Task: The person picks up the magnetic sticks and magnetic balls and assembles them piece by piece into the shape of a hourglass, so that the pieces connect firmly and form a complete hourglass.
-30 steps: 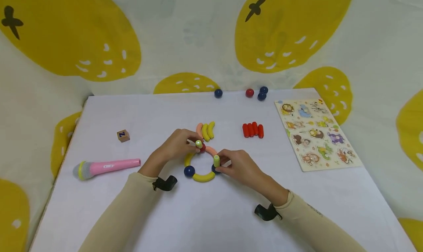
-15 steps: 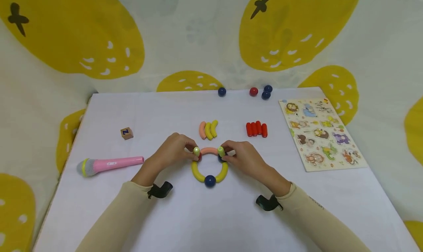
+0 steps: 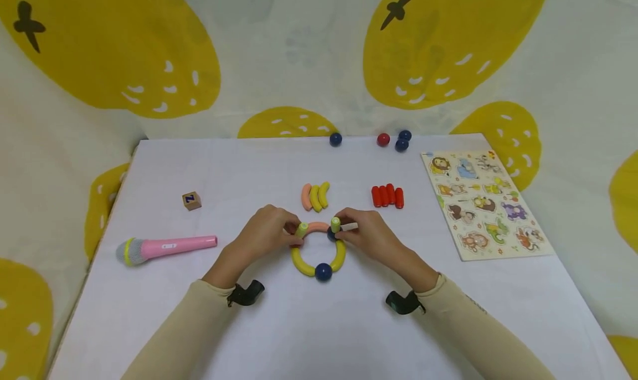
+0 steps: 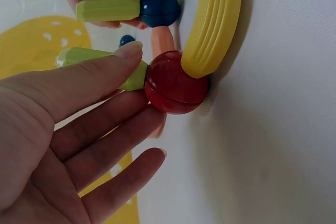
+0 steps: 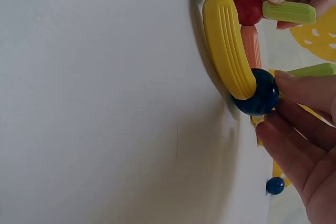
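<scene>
On the white table lies a ring of toy balls and curved rods. A pink curved rod forms its far side, yellow curved rods its two sides, and a blue ball its near end. My left hand pinches a light green rod standing on the red ball at the ring's left corner. At the right corner, another light green rod rises from a blue ball; thumb and fingers of my right hand grip it low, by the ball.
Beyond the ring lie loose curved rods and several short red rods. Blue and red balls sit along the far edge. A pink toy microphone and a letter block are at left, an animal puzzle board at right.
The ring has turned counterclockwise between both hands, bringing the pink rod to the far side and a blue ball to the near end. In the last half second it has barely moved.
</scene>
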Demonstrator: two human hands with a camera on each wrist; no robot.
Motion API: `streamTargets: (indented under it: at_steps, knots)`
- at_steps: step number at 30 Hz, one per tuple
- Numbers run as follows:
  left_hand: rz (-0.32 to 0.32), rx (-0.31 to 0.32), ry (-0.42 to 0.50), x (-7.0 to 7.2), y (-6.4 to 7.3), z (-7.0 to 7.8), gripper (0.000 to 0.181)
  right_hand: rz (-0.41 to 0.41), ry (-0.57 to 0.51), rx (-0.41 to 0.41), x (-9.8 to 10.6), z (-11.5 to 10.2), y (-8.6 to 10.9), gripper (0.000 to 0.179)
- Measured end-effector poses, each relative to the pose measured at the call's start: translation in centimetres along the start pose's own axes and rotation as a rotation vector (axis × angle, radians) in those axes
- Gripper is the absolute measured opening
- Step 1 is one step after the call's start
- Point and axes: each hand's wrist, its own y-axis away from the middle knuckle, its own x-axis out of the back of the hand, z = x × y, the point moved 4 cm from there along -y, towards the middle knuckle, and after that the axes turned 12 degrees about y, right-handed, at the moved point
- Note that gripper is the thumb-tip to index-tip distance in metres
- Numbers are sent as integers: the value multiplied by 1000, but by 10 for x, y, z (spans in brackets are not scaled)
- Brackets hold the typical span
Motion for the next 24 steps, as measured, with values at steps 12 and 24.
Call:
streamTargets:
  at_steps: [12, 24]
  knots:
    - [12, -5, 23, 0, 3, -6, 17, 80, 124, -341, 69, 97, -7, 38]
    - [-3, 11, 36, -2, 5, -7, 18, -174, 112, -453, 76, 141, -21, 55]
